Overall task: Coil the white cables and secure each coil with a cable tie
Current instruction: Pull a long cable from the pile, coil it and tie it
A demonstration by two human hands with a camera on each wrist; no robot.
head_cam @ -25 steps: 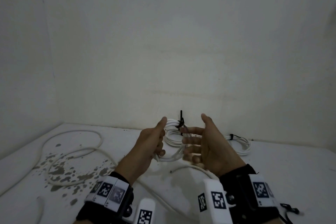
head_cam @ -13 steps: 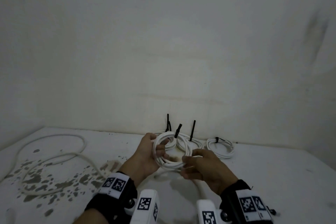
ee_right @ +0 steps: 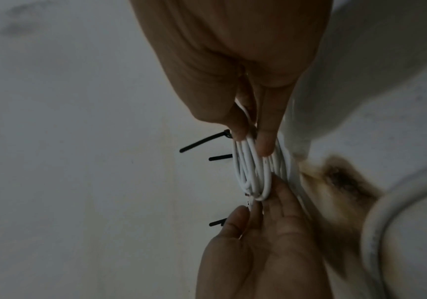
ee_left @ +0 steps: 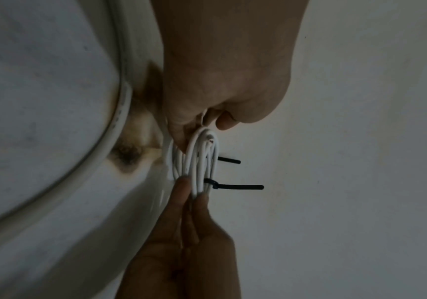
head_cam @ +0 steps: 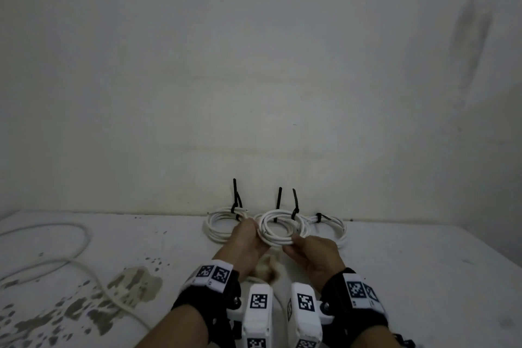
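Observation:
A coiled white cable (head_cam: 282, 238) with a black cable tie (head_cam: 295, 205) round it hangs between both hands, just above the white table (head_cam: 423, 277). My left hand (head_cam: 255, 230) pinches its left side. My right hand (head_cam: 293, 243) pinches its lower right. In the left wrist view the coil (ee_left: 202, 157) shows edge-on, thumb and finger of the left hand (ee_left: 204, 127) at its top and the tie tail (ee_left: 240, 187) sticking out. The right wrist view shows the right hand (ee_right: 253, 139) gripping the coil (ee_right: 251, 174) from above.
Three tied coils lie along the wall: one left (head_cam: 219, 224), one behind the held coil with its tie (head_cam: 279, 200) upright, one right (head_cam: 334, 227). A long loose white cable (head_cam: 82, 237) loops over the stained left part of the table.
My right hand, open beside the coil a second ago, has closed on it. Both hands have carried the coil forward and down toward the row of tied coils at the wall.

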